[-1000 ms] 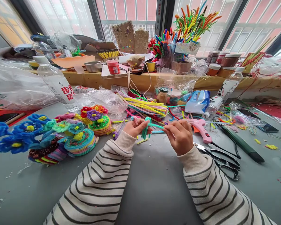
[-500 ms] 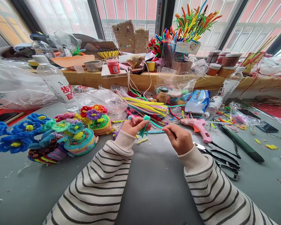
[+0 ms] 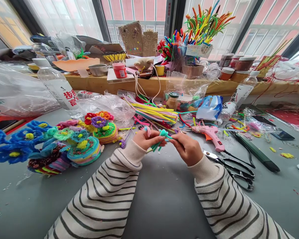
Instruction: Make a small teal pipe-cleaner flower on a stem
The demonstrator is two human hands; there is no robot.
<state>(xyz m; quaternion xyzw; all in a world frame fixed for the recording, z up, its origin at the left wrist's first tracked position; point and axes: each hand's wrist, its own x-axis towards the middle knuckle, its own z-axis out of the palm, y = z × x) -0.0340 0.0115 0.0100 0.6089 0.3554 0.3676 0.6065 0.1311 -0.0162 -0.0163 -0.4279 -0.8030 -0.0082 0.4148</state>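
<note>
"Which step is this, would you say?"

"Past the blue flowers (image 3: 29,136), the left hand (image 3: 146,138) is closed on the turquoise stems (image 3: 164,133), held up over the middle of the table (image 3: 161,199); something pink (image 3: 147,131) shows at its fingers. Just beside it, the right hand (image 3: 185,146) has a tight pinch on one thin end. I'd call it winding or tying that end round the loops."

"And the next move?"

"It calls for a firm left grip, I'd guess, while the right one draws the end snug without crushing the fuzz. The glue gun (image 3: 215,137) and scissors (image 3: 236,169) lie to the right, in neither hand."

"Can you read anything from here?"

"From the left: the plastic bag (image 3: 20,96) has green lettering, too cut off to make out. The near bottle (image 3: 63,94) carries big red characters, tilted; I wouldn't swear to them. The red tub (image 3: 120,70) has tiny print, and the card (image 3: 194,49) by the bouquet (image 3: 210,28) has writing too small for me. On the far bottle (image 3: 243,91), the last two dark characters look like 开水, boiled water. No brand I could name."
</note>
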